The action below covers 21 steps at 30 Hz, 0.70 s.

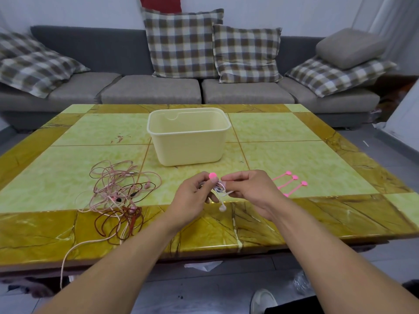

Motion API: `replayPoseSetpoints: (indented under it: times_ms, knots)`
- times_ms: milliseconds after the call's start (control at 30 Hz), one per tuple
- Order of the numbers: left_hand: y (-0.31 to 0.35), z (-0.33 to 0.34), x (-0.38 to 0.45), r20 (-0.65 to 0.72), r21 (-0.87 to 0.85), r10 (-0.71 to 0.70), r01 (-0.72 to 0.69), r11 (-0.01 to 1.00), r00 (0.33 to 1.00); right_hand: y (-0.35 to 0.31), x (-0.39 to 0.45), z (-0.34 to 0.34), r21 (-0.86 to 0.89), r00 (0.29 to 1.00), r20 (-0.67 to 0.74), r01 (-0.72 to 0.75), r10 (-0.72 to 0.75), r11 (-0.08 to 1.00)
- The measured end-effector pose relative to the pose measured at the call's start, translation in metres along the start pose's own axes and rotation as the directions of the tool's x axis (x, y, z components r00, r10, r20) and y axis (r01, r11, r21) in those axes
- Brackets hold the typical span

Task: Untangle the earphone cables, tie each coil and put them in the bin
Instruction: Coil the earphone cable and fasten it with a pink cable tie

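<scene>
Your left hand [195,196] grips a small white earphone coil [219,189] just in front of the cream bin [188,137], with a pink tie's round head [213,175] poking up above your fingers, while your right hand [246,189] pinches the tie's tail beside the coil. If that pinch slips before the tie is fastened, I'd expect the loops to spring loose; one earbud [222,208] already dangles below and could snag. The coil looks tight and thin-wired. Left of the bin lies a tangled heap of pink and dark red cables [118,191], one strand trailing off the table [294,137] edge; spare pink ties [290,182] wait to the right.
</scene>
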State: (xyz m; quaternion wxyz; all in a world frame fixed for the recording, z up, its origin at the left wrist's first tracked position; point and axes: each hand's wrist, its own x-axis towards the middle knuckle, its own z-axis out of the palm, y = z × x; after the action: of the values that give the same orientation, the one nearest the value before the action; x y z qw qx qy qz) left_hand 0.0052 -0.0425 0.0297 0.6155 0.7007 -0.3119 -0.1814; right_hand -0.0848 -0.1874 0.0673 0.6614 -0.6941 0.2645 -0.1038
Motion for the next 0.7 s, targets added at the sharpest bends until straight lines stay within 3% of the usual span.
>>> replayPoseSetpoints:
  times_ms: [167,500,600,700]
  knots:
    - [0.002,0.011,-0.004,-0.139,-0.055,0.058,-0.067,0.996,0.989,-0.003,-0.001,0.001,0.041,0.999,-0.027,0.027,-0.026,0.999]
    - [0.002,0.016,-0.002,-0.278,-0.098,0.074,-0.105,0.990,0.958,-0.005,-0.001,0.010,0.012,0.989,-0.079,0.123,-0.122,0.992]
    - [0.004,0.017,-0.001,-0.279,-0.135,0.054,-0.094,0.986,0.959,-0.004,-0.001,0.009,-0.041,0.986,-0.091,0.135,-0.138,0.990]
    - [0.001,0.014,-0.001,-0.194,-0.143,-0.010,-0.018,0.990,0.981,0.000,0.001,0.002,-0.214,0.981,-0.075,0.157,-0.177,0.964]
